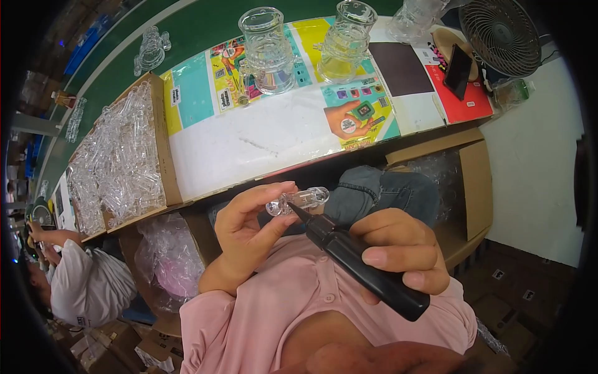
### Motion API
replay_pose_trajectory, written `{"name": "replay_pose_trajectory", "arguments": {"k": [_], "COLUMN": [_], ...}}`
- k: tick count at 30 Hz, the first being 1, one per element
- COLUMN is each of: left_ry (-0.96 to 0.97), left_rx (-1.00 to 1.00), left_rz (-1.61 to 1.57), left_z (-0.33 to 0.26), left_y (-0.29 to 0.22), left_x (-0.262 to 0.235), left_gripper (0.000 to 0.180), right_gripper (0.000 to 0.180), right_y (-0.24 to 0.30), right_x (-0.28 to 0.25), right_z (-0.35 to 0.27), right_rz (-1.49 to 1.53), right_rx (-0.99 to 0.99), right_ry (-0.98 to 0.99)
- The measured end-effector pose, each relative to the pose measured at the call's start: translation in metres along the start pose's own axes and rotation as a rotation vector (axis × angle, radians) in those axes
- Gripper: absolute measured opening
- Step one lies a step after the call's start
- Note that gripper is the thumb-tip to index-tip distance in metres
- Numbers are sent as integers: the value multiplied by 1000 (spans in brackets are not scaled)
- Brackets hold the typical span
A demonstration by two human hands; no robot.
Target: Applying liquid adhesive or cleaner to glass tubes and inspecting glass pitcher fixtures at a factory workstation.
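Note:
Between the thumb and fingers of my left hand [246, 221] is a small clear plastic piece [309, 197], roughly tube-shaped with a rounded end. My right hand [405, 246] is wrapped round a black squeeze bottle [367, 268] with a narrow pointed nozzle. The nozzle's tip meets or nearly meets the clear piece close to my left fingertips; I cannot tell if they touch. Both hands are held above my lap, in front of the table edge.
A cardboard box [163, 140] full of clear plastic parts stands on the left of the table. Two clear jar-like assemblies [268, 53] [346, 43] stand at the back. A phone [458, 71] and a fan [501, 37] are at the right. Another person [87, 280] sits at the left.

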State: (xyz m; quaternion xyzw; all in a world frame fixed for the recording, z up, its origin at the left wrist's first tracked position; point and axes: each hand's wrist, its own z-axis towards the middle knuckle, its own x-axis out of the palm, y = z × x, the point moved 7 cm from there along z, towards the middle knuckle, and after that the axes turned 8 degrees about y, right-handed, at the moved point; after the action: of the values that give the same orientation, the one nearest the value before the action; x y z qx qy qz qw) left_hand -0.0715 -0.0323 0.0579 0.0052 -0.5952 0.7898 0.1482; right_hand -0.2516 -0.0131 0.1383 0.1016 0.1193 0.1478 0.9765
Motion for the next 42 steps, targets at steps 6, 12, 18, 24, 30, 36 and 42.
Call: {"name": "replay_pose_trajectory", "arguments": {"k": [6, 12, 18, 24, 30, 36, 42], "left_ry": [-7, -72, -189, -128, -125, -164, -199], "left_rx": [55, 104, -39, 27, 74, 37, -7], "left_rz": [122, 144, 116, 239, 290, 310, 142], "left_z": [-1, 6, 8, 21, 28, 30, 32], "left_y": [2, 5, 34, 42, 46, 55, 59], "left_x": [-3, 0, -8, 9, 22, 30, 29], "left_gripper": [39, 44, 39, 36, 37, 38, 39], "right_gripper": [46, 43, 28, 19, 18, 32, 40], "right_y": [-11, -61, -143, -214, -234, -237, -230], "right_x": [-3, -22, -37, -100, -154, -153, -153], "right_z": [-11, -26, -84, -144, -172, -177, -173], "right_rz": [72, 117, 1162, 1711, 1583, 1612, 1548], "right_rx": [129, 857, 854, 537, 327, 295, 333], "right_ry": [-99, -254, -1107, -1449, -1557, -1580, -1586]}}
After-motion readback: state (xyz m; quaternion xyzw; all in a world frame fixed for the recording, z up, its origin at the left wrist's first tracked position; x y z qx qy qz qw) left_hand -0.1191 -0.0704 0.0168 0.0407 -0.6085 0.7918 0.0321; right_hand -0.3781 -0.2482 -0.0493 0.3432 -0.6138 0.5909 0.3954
